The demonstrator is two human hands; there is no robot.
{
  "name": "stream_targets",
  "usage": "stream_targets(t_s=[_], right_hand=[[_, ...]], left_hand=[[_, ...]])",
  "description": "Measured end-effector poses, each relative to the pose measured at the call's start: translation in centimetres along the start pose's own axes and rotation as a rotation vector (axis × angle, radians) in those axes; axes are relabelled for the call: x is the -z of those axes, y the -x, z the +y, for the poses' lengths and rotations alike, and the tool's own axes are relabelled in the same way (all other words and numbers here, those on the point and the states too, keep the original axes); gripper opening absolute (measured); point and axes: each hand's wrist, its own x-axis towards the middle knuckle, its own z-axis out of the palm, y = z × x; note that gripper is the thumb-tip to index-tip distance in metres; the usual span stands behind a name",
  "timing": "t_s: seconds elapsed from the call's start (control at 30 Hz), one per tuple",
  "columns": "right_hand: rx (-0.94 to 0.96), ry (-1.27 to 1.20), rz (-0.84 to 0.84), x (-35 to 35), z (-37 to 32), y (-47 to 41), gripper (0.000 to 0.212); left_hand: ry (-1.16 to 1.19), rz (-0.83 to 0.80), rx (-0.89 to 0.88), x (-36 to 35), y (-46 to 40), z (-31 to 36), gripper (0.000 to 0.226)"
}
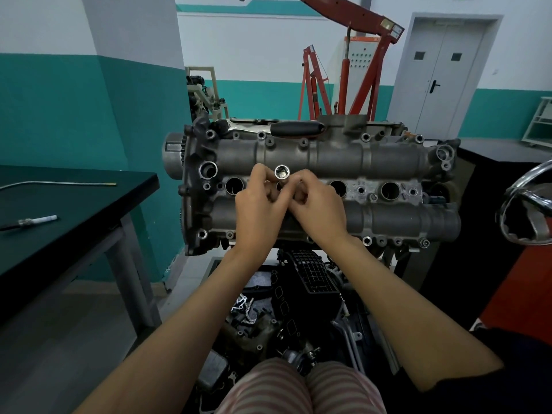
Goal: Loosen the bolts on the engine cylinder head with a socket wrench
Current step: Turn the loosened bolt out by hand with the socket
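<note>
The grey engine cylinder head (388, 162) lies lengthwise in front of me on a stand. Over its middle, my left hand (260, 207) and my right hand (316, 204) meet, and both pinch a shiny upright socket (282, 173) whose open end faces me. The socket's lower part is hidden by my fingers. A ratchet wrench (268, 128) with a black handle rests along the far edge of the head, untouched. Small bolts (367, 241) dot the near and far flanges.
A dark table (74, 210) at the left carries a thin metal rod (59, 183) and a spark plug (38, 220). A chrome handwheel (528, 204) juts in at the right. Red engine hoist (358, 70) and door stand behind. Loose engine parts (298, 294) lie below the head.
</note>
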Motion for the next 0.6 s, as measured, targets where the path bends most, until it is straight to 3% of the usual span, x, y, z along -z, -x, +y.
stream_targets(t_s=[0.2, 0.3, 0.4, 0.47, 0.5, 0.6], right_hand=[[0.048, -0.020, 0.014, -0.02, 0.17, -0.08, 0.006], [0.155, 0.054, 0.010, -0.04, 0.31, 0.17, 0.024], [0.177, 0.087, -0.011, 0.08, 0.32, 0.15, 0.037], [0.113, 0.055, -0.048, 0.15, 0.20, 0.09, 0.047], [0.083, 0.036, -0.055, 0.13, 0.17, 0.05, 0.047], [0.069, 0.034, -0.003, 0.01, 0.19, 0.02, 0.021]], left_hand=[[-0.059, -0.074, -0.142, 0.53, 0.35, -0.09, 0.030], [-0.031, -0.065, -0.143, 0.70, 0.25, -0.10, 0.025], [0.007, -0.024, -0.063, 0.27, 0.10, -0.44, 0.005], [0.027, 0.022, 0.008, -0.06, -0.06, -0.47, 0.025], [0.039, 0.031, 0.034, -0.17, -0.10, -0.50, 0.029], [0.056, -0.001, 0.026, -0.08, -0.01, -0.27, 0.023]])
